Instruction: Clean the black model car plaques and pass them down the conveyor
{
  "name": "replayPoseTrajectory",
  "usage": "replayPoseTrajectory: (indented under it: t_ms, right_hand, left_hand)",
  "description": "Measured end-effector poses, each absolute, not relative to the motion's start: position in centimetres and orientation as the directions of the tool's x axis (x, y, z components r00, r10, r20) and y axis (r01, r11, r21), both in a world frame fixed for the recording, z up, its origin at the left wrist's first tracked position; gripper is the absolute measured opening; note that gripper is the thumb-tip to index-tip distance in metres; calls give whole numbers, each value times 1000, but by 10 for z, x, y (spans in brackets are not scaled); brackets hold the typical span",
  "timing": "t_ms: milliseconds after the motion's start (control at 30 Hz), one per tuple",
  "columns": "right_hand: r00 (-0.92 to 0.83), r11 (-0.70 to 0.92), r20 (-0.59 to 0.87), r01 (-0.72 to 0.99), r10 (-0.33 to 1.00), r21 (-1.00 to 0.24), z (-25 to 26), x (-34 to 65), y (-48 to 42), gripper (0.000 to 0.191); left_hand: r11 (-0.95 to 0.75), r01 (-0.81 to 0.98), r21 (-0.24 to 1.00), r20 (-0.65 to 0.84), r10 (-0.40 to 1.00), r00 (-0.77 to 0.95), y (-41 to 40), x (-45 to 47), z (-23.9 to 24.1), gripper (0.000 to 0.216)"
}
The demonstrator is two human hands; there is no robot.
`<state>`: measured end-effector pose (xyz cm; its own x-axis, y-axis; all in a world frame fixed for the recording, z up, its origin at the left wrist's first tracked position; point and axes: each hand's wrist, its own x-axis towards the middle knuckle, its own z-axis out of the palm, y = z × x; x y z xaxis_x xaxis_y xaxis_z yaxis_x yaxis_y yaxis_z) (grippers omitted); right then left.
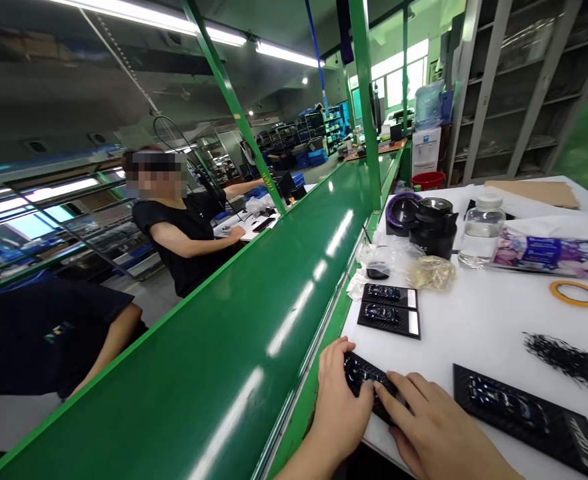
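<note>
White table (494, 320), black tray (361, 375) pinched between both hands, left hand (338, 393), right hand (431, 427)

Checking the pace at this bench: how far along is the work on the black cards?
Two black cards lie side by side near the conveyor, apparently finished. The left hand and right hand both press on another card. A longer black card and a pile of black ties lie untouched.

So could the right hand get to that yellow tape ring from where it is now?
Probably yes. The right hand rests on a black card with the left hand; the tape ring lies flat farther right, with only bare white table and a pile of black ties between.
</note>
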<state>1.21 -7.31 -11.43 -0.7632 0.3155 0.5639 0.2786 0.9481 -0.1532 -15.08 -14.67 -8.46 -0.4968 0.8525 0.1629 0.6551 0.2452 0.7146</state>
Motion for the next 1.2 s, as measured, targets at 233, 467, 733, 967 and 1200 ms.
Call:
replayPoseTrajectory:
  t_ms: [233, 467, 733, 967, 1200]
  right_hand:
    - [-853, 900, 337, 295, 399, -322, -90, 23, -72, 52]
    - [-888, 863, 210, 303, 410, -405, -71, 28, -66, 48]
    - [-894, 873, 206, 301, 399, -385, -68, 27, -65, 49]
    - [-889, 891, 232, 308, 394, -334, -71, 23, -63, 47]
    - [-877, 915, 291, 317, 383, -250, -80, 18, -63, 45]
  left_hand:
    - [235, 628, 742, 144, 859, -492, -139, -158, -84, 45]
    - [353, 555, 753, 11, 837, -547, -130, -166, -81, 52]
    - [433, 493, 755, -104, 821, -562, -127, -163, -70, 58]
    - [416, 489, 767, -91, 824, -559, -122, -172, -80, 64]
    - [392, 518, 760, -87, 851, -517, -119, -181, -81, 67]
